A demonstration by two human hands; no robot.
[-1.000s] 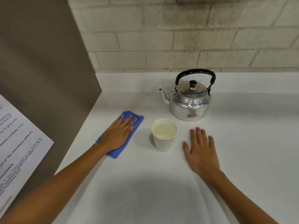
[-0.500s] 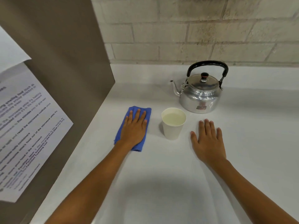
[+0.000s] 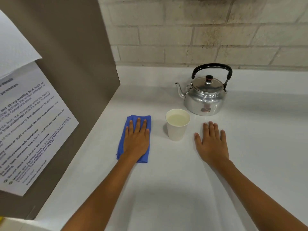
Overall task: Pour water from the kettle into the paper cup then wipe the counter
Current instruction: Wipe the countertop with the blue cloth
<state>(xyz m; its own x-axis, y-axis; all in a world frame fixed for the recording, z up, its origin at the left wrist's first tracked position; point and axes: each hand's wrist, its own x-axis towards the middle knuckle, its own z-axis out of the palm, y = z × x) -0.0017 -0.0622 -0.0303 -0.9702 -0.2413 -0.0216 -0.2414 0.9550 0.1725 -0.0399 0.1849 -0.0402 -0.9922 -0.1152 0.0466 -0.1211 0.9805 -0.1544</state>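
Note:
A shiny metal kettle (image 3: pixel 205 97) with a black handle stands upright near the back of the white counter (image 3: pixel 166 189), its spout pointing left. In front of it stands a white paper cup (image 3: pixel 177 130) holding water. Left of the cup lies a folded blue cloth (image 3: pixel 124 130). My left hand (image 3: pixel 137 140) lies flat on the cloth, fingers straight, pressing it to the counter. My right hand (image 3: pixel 211 144) rests flat and open on the bare counter, right of the cup and holding nothing.
A brown panel (image 3: pixel 70 72) walls off the counter's left side, with a printed notice (image 3: pixel 30 127) taped to it. A pale brick wall (image 3: pixel 200 30) runs along the back. The counter extends to the right past the kettle.
My left hand and the cloth have turned from slanting right to pointing straight back. The view shifted left, showing more of the notice. Cup, kettle and right hand stayed put.

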